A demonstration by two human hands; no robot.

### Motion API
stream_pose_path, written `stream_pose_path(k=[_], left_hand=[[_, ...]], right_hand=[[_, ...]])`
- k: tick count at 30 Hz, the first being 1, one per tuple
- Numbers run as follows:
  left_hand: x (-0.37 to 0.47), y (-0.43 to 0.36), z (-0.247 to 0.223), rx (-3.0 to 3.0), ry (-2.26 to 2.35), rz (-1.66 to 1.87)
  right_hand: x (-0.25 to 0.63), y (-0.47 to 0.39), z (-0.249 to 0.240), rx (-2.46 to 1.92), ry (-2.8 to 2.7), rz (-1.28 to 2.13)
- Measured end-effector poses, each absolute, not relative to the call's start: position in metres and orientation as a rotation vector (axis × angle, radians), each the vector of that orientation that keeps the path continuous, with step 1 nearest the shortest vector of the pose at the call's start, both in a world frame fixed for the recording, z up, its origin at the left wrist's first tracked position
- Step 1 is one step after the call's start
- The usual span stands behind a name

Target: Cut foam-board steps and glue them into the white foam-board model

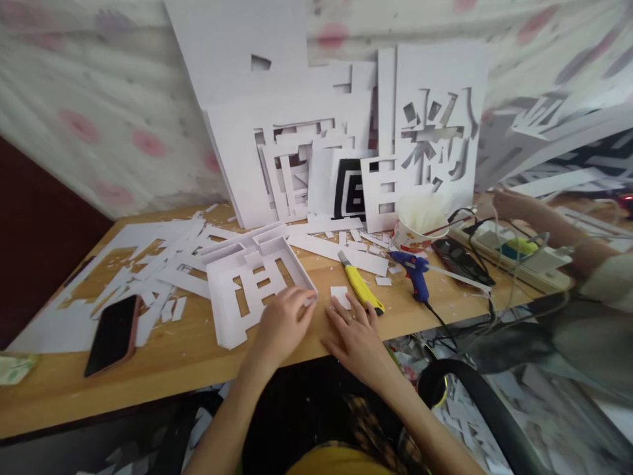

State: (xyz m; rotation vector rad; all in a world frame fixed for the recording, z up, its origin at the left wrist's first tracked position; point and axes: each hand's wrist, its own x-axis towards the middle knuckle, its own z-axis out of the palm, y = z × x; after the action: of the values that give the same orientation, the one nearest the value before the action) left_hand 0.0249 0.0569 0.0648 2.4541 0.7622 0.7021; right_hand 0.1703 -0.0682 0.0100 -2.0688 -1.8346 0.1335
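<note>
A white foam-board piece with raised walls (252, 290) lies on the wooden table. My left hand (287, 322) is at its right front corner, fingers pressed together at the wall's end; what they hold, if anything, is too small to tell. My right hand (355, 333) lies flat with fingers spread, its fingertips touching a small white rectangle (339, 295) on the table. Just right of it is a yellow utility knife (362, 287). A blue glue gun (415, 274) rests farther right, a white stick beside it.
Paper scraps and a phone (113, 335) lie at the left. Cut-out white boards (237, 152) lean at the back. Behind the glue gun are a paper cup (413, 237), a dark phone (462, 262) and a power strip (539, 274). Another person's arm (554, 221) reaches in at the right.
</note>
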Motion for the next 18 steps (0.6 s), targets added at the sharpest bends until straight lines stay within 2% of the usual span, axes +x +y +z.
stream_pose_path(k=[4, 9, 18], left_hand=[[0.046, 0.036, 0.039, 2.459, 0.766, 0.437], [0.057, 0.028, 0.021, 2.526, 0.79, 0.267], [0.062, 0.012, 0.022, 2.271, 0.858, 0.337]], right_hand=[[0.167, -0.086, 0.015, -1.936, -1.755, 0.162], [0.17, -0.099, 0.006, -1.852, -1.516, -0.001], [0.186, -0.088, 0.005, -1.668, -1.455, -0.075]])
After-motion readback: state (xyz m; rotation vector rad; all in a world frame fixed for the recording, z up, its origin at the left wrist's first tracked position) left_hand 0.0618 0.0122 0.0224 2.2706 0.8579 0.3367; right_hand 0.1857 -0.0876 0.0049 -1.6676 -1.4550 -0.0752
